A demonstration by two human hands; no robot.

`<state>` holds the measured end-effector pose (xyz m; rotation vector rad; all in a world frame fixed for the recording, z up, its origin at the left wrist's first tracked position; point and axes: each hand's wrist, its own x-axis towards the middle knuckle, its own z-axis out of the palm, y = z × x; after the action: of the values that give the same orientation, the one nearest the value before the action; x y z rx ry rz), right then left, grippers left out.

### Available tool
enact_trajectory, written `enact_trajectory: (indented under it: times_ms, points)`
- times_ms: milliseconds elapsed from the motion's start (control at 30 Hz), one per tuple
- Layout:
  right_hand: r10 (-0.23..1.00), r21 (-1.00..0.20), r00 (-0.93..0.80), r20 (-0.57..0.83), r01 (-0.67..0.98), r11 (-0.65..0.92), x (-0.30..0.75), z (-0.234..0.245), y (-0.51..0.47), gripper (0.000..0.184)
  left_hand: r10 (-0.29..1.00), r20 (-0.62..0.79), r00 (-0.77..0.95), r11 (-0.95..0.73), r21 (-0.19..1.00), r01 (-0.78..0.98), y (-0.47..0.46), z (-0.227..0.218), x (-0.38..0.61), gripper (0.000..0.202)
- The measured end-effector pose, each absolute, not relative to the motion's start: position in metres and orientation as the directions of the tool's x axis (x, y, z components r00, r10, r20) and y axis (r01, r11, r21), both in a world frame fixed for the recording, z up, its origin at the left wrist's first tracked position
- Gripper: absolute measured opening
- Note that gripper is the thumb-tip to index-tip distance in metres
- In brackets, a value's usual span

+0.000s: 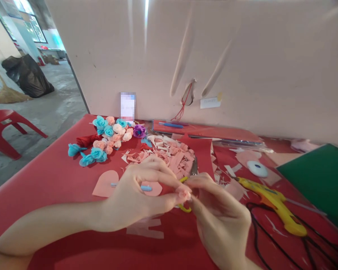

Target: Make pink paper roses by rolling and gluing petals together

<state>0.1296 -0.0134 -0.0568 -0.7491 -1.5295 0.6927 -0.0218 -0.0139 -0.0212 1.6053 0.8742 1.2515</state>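
My left hand (142, 195) and my right hand (216, 217) meet over the red table (53, 176), fingertips pinched together on a small pink paper piece (185, 194). Yellow scissor handles (184, 207) show between and under the fingers. Just behind my left hand lie a pink paper heart (105, 183) and a blue stick (145, 188). Beyond the hands sits a heap of pink paper scraps (171, 155).
Blue, pink, white and purple paper roses (109, 137) lie at the back left. A yellow glue gun (273, 204) with black cord lies to the right, near a white tape roll (257, 168) and a green sheet (321, 180). Red sheets (202, 131) lie along the wall.
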Motion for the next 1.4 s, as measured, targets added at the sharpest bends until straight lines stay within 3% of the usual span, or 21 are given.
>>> enact_trajectory:
  times_ms: [100,433,767,1400]
  points:
    - [0.798,-0.792,-0.054,0.6,0.095,0.603,0.13,-0.056,-0.014,0.033,0.912,0.337,0.235,-0.347,0.938,0.001,-0.013,-0.022,-0.021,0.012]
    - [0.836,-0.834,-0.08,0.543,0.061,0.548,0.132,-0.054,-0.015,0.017,0.907,0.341,0.245,-0.357,0.934,0.022,-0.014,-0.02,-0.02,0.012]
    - [0.934,-0.936,-0.136,0.33,-0.171,0.306,0.132,-0.053,-0.015,0.013,0.907,0.329,0.264,-0.324,0.944,-0.065,-0.004,-0.027,-0.028,0.015]
    - [0.933,-0.948,-0.211,0.292,-0.192,0.253,0.131,-0.052,-0.018,0.013,0.853,0.4,0.336,-0.385,0.916,-0.112,-0.003,-0.027,-0.027,0.02]
